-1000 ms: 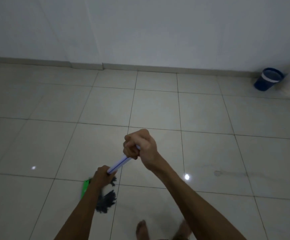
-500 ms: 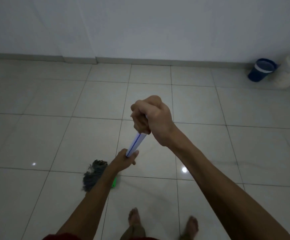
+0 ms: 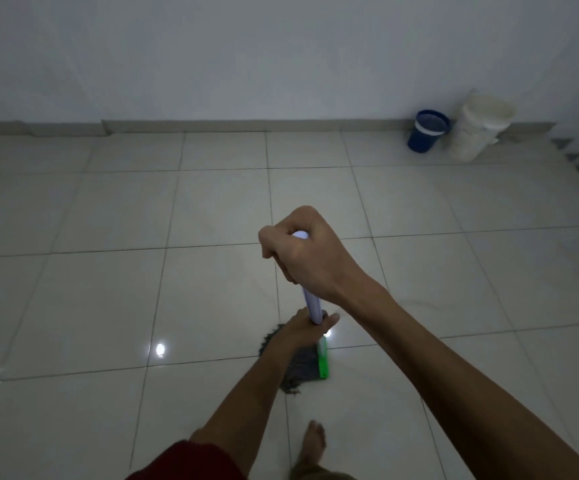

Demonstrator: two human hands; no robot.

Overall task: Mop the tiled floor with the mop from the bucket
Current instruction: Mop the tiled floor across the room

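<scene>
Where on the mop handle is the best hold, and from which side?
Probably two grips: right hand over the rounded top end of the handle, left hand lower, just above the mop head, both from the person's side, since the slim shaft stands steep.

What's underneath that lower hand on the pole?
Grey mop strands and a green clamp lie on the tiled floor below the left hand; the hand hides where handle meets clamp.

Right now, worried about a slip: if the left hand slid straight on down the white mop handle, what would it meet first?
Likely the green plastic clamp of the grey string mop head, just below the left hand on the white mop handle; depth is unclear.
</scene>
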